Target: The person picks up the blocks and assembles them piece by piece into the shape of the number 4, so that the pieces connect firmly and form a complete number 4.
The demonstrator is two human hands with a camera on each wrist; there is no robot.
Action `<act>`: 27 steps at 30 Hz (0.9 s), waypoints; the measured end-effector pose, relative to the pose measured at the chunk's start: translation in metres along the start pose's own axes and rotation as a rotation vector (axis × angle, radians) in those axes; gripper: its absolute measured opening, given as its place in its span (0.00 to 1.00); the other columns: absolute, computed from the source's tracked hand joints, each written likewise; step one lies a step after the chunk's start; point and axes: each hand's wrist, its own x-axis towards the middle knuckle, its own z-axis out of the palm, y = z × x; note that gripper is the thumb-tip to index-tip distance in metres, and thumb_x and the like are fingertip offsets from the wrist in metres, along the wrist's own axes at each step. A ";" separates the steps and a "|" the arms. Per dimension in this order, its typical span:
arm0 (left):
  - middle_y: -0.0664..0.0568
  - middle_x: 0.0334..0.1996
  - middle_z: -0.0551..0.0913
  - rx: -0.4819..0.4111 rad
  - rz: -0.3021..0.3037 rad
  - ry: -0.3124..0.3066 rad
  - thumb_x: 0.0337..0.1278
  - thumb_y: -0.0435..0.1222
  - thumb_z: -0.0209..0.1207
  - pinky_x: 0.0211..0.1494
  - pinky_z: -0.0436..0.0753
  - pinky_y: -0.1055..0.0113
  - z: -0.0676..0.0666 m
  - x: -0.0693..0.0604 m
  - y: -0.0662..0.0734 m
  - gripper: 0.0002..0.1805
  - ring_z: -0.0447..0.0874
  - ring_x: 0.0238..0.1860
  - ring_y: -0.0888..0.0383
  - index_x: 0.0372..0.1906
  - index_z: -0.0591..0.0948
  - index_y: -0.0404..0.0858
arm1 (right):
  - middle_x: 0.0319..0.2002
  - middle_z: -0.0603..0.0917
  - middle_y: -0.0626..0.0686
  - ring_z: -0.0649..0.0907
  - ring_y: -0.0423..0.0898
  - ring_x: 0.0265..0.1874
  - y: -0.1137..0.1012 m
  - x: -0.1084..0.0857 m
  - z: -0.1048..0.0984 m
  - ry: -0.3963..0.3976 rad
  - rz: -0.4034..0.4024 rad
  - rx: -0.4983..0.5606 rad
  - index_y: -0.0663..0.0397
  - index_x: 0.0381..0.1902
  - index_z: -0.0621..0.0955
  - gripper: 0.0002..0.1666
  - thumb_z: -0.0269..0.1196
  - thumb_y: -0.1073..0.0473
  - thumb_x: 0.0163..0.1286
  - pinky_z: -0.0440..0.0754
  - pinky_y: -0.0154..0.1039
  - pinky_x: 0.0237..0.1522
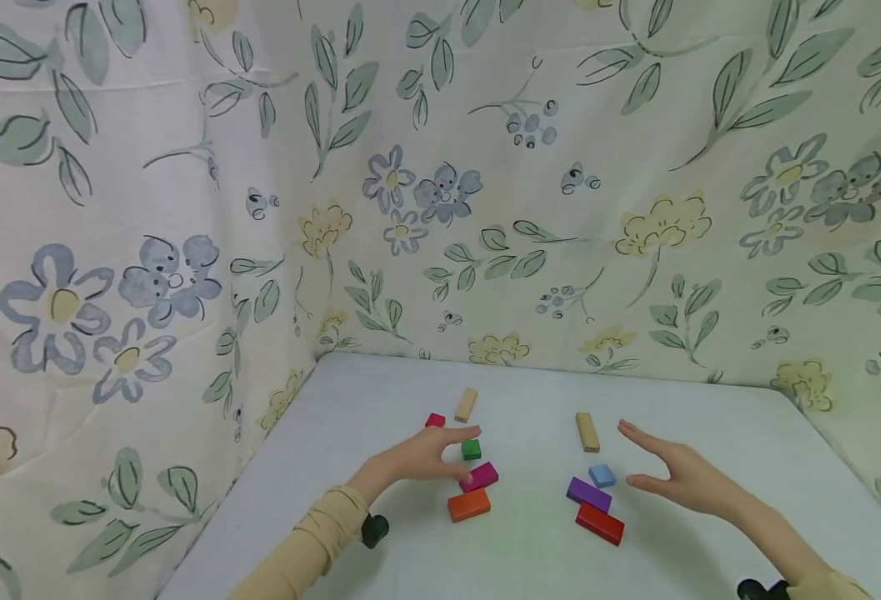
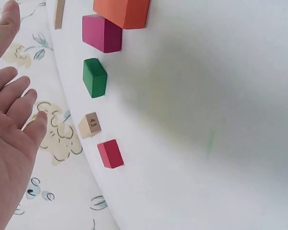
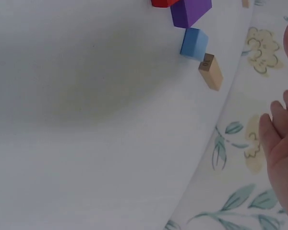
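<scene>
My left hand hovers over the left group of blocks, fingers extended and thumb apart, holding nothing. Under and beside it lie a green block, a magenta block and an orange block. Partly hidden behind the fingers is a pinkish-red block; a plain wooden block lies farther back. To the right of the other group, my right hand hangs in the air, also with nothing in it. Nearest to it are a blue block, a wooden block, a purple block and a red block.
The blocks lie on a white table. Floral cloth hangs behind the table's far edge and along its left side. A gap of bare tabletop separates the two groups. A black wrist device sits at the left sleeve.
</scene>
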 end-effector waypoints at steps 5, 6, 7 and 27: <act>0.60 0.67 0.70 0.040 0.035 -0.054 0.52 0.48 0.65 0.62 0.75 0.62 0.005 0.000 0.006 0.38 0.69 0.66 0.59 0.69 0.66 0.50 | 0.63 0.75 0.61 0.77 0.57 0.57 -0.003 0.001 0.001 -0.075 -0.037 0.034 0.57 0.67 0.68 0.44 0.64 0.39 0.59 0.82 0.44 0.48; 0.60 0.66 0.71 0.048 0.038 -0.067 0.52 0.48 0.65 0.61 0.76 0.64 0.005 0.000 0.007 0.37 0.70 0.66 0.59 0.69 0.67 0.49 | 0.62 0.75 0.61 0.78 0.58 0.56 -0.004 0.001 0.001 -0.095 -0.040 0.045 0.57 0.67 0.68 0.44 0.64 0.40 0.59 0.82 0.45 0.47; 0.59 0.65 0.72 0.052 0.040 -0.080 0.52 0.47 0.65 0.60 0.77 0.65 0.006 -0.001 0.008 0.36 0.71 0.64 0.59 0.68 0.69 0.48 | 0.62 0.75 0.61 0.78 0.58 0.56 -0.004 0.002 0.001 -0.118 -0.039 0.060 0.57 0.67 0.68 0.43 0.64 0.41 0.59 0.82 0.45 0.48; 0.60 0.53 0.81 0.028 0.084 -0.248 0.49 0.39 0.69 0.55 0.78 0.71 0.022 -0.004 0.009 0.31 0.77 0.51 0.66 0.62 0.75 0.47 | 0.53 0.81 0.66 0.82 0.58 0.49 -0.008 0.002 0.019 -0.392 -0.002 0.372 0.67 0.55 0.77 0.27 0.66 0.60 0.60 0.83 0.47 0.43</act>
